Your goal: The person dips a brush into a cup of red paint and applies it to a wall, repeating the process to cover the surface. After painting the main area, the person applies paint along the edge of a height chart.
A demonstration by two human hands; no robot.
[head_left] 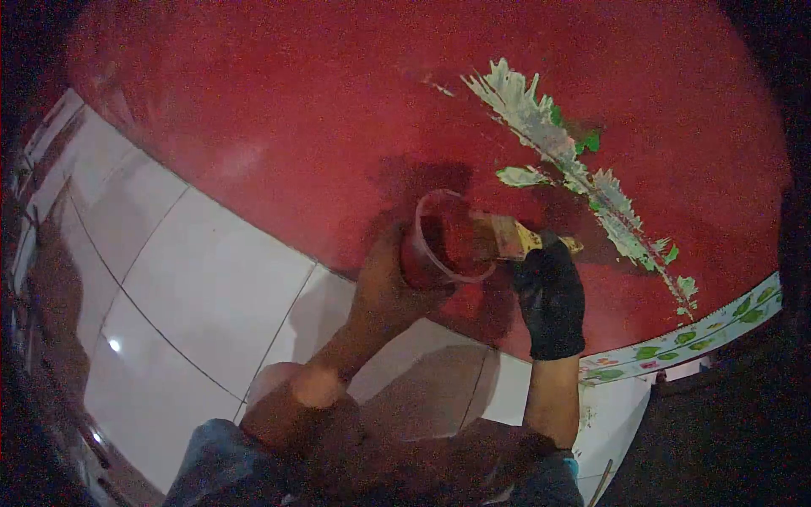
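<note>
My left hand [393, 266] is bare and wrapped round a clear plastic cup [420, 264] with red paint inside. The cup is tilted, its mouth turned toward my right hand. In a black glove, my right hand [551, 291] grips a paintbrush [515, 239] by its handle. The bristle end is at the cup's rim; how far it reaches inside I cannot tell. Beyond both hands stands a red painted wall [338, 110]. A jagged unpainted streak [549, 139], pale grey with bits of green, runs down it to the right of the cup.
White tiles [203, 279] with dark joints lie below the red wall on the left. A border strip with green leaf patterns [684, 338] runs along the wall's lower right edge. Dark shadow covers the lower right corner.
</note>
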